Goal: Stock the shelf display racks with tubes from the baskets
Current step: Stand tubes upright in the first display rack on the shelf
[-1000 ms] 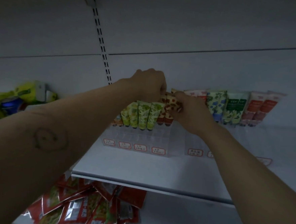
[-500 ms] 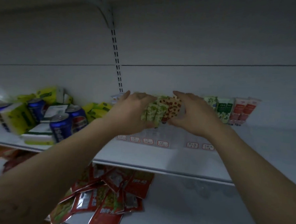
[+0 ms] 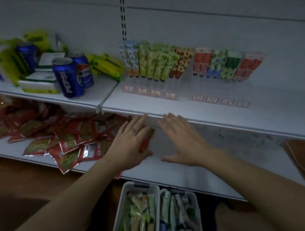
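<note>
Hovering hands: the left hand (image 3: 129,146) and right hand (image 3: 184,144) hang side by side in front of the lower shelf (image 3: 216,165), just under the front edge of the upper shelf (image 3: 202,111).
Hand state: both are flat, backs up, fingers straight and spread wide; neither holds anything.
Displayed tubes (image 3: 151,63): upright, caps down, in the rear rows of the left rack (image 3: 170,86) and the right rack (image 3: 220,89), at the back of the upper shelf.
Stock tubes: lying loose in the left basket (image 3: 122,203) and the right basket (image 3: 198,208), which touch side by side below the lower shelf.
Left hand contact: it overlaps the edge of the red sachets (image 3: 56,132); whether it touches them cannot be told.
Other goods: blue cans (image 3: 67,78) and yellow-green packs (image 3: 106,65) sit left of the racks.
</note>
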{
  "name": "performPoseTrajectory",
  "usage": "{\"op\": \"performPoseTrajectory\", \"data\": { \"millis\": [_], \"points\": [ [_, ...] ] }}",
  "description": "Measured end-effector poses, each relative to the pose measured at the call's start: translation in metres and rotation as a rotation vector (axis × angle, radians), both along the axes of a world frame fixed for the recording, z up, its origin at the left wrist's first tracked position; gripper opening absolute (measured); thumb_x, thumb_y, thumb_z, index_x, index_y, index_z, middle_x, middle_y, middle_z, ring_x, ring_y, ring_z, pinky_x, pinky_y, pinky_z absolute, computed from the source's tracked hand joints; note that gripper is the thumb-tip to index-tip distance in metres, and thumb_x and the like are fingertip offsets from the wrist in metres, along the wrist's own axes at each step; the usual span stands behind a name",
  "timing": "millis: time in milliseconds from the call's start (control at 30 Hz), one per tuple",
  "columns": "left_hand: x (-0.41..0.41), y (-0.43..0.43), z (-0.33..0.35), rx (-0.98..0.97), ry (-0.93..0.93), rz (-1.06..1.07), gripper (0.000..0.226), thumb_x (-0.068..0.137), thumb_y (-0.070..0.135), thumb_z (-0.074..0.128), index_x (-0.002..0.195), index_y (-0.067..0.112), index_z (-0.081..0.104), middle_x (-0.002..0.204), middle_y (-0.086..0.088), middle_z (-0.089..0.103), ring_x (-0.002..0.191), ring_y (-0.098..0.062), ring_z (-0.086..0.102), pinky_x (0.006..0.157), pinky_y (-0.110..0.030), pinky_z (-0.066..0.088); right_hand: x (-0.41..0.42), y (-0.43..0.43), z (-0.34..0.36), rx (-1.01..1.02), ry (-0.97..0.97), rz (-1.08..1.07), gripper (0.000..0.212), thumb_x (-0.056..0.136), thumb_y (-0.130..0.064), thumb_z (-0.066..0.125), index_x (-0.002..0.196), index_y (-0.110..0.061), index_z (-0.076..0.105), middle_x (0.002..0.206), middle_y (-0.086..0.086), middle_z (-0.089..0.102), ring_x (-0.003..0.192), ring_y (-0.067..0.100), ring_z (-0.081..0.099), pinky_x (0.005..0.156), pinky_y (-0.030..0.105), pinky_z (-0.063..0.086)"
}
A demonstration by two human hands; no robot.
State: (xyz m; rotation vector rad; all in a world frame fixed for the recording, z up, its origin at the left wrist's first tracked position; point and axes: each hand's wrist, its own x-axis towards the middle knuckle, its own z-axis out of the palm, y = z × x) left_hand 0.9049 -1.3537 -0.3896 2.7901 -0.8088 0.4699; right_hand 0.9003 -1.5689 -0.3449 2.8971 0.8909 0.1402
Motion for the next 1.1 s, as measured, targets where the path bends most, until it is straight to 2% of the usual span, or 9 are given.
{"op": "performPoseTrajectory", "data": {
  "millis": [100, 233, 467, 633, 733, 833, 933, 1033, 1100],
  "points": [
    [-0.015, -0.001, -0.029, -0.023, -0.016, -0.019, 0.073, 0.076, 0.052, 0.066, 0.137, 0.015, 0.049, 0.155, -0.007, 0.03, 0.144, -0.026, 0.023, 0.112, -0.048, 0.028, -0.012, 0.005, -0.033, -0.057, -0.014, 0.003, 0.108, 0.075, -0.068, 0.061, 0.151, -0.007, 0.016, 0.158, 0.019, 0.01, 0.146, 0.034, 0.007, 0.117, 0.041, -0.003],
    [-0.032, 0.0, -0.077, 0.081, 0.186, -0.038, 0.08, 0.078, 0.06, 0.056, 0.142, 0.013, 0.042, 0.149, -0.008, 0.039, 0.141, -0.027, 0.031, 0.109, -0.054, 0.032, -0.022, 0.009, -0.078, -0.039, 0.136, -0.005, 0.101, 0.085, -0.064, 0.052, 0.152, -0.013, -0.002, 0.159, 0.012, -0.01, 0.147, 0.025, -0.009, 0.114, 0.033, -0.013],
    [-0.059, 0.022, -0.14, 0.324, 0.634, 0.113, 0.088, 0.086, 0.058, 0.055, 0.152, 0.02, 0.013, 0.161, -0.001, 0.0, 0.148, -0.02, -0.004, 0.119, -0.044, 0.006, -0.043, 0.019, -0.163, 0.217, 0.57, -0.393, 0.104, 0.082, -0.062, 0.057, 0.153, -0.016, -0.003, 0.16, 0.008, -0.005, 0.147, 0.026, 0.0, 0.119, 0.041, 0.007],
    [-0.063, 0.012, -0.165, 0.427, 0.747, 0.084, 0.085, 0.085, 0.047, 0.062, 0.151, 0.018, 0.017, 0.159, -0.003, 0.011, 0.147, -0.022, 0.006, 0.117, -0.042, 0.017, -0.065, 0.047, -0.22, 0.199, 0.687, -0.379, 0.087, 0.085, -0.053, 0.057, 0.151, -0.018, 0.014, 0.158, 0.005, 0.015, 0.14, 0.028, 0.025, 0.11, 0.043, 0.027],
    [-0.063, 0.009, -0.181, 0.387, 0.841, 0.153, 0.077, 0.084, 0.04, 0.064, 0.146, 0.017, 0.026, 0.154, -0.006, 0.027, 0.141, -0.026, 0.025, 0.108, -0.042, 0.031, -0.07, 0.06, -0.242, 0.202, 0.717, -0.341, 0.079, 0.084, -0.04, 0.063, 0.148, -0.018, 0.022, 0.15, 0.007, 0.031, 0.132, 0.029, 0.034, 0.103, 0.042, 0.036],
    [-0.074, 0.002, -0.195, 0.454, 0.926, 0.16, 0.061, 0.086, 0.039, 0.061, 0.138, 0.018, 0.038, 0.139, -0.009, 0.047, 0.127, -0.028, 0.044, 0.099, -0.039, 0.039, -0.078, 0.066, -0.254, 0.141, 0.725, -0.274, 0.07, 0.085, -0.025, 0.062, 0.146, -0.019, 0.028, 0.14, 0.011, 0.042, 0.126, 0.03, 0.041, 0.105, 0.043, 0.031],
    [-0.088, -0.008, -0.21, 0.537, 0.99, 0.146, 0.037, 0.09, 0.039, 0.051, 0.12, 0.017, 0.051, 0.122, -0.008, 0.061, 0.113, -0.029, 0.057, 0.09, -0.036, 0.044, -0.081, 0.07, -0.264, -0.001, 0.636, -0.205, 0.039, 0.084, -0.014, 0.057, 0.124, -0.011, 0.055, 0.12, 0.012, 0.059, 0.11, 0.029, 0.053, 0.109, 0.041, 0.024],
    [-0.099, -0.016, -0.224, 0.469, 1.106, 0.246, 0.045, 0.089, 0.045, 0.05, 0.122, 0.015, 0.045, 0.122, -0.009, 0.06, 0.111, -0.031, 0.059, 0.087, -0.038, 0.046, -0.082, 0.074, -0.273, -0.111, 0.65, -0.135, 0.013, 0.085, -0.011, 0.055, 0.09, -0.011, 0.068, 0.098, 0.011, 0.068, 0.102, 0.028, 0.057, 0.118, 0.045, 0.008],
    [-0.101, -0.018, -0.23, 0.4, 1.149, 0.313, 0.051, 0.089, 0.045, 0.053, 0.127, 0.014, 0.038, 0.125, -0.01, 0.057, 0.114, -0.03, 0.058, 0.087, -0.036, 0.046, -0.083, 0.078, -0.28, -0.148, 0.682, -0.122, 0.013, 0.085, -0.016, 0.056, 0.081, -0.014, 0.068, 0.092, 0.008, 0.069, 0.102, 0.027, 0.057, 0.119, 0.046, 0.0]
  ]
}}
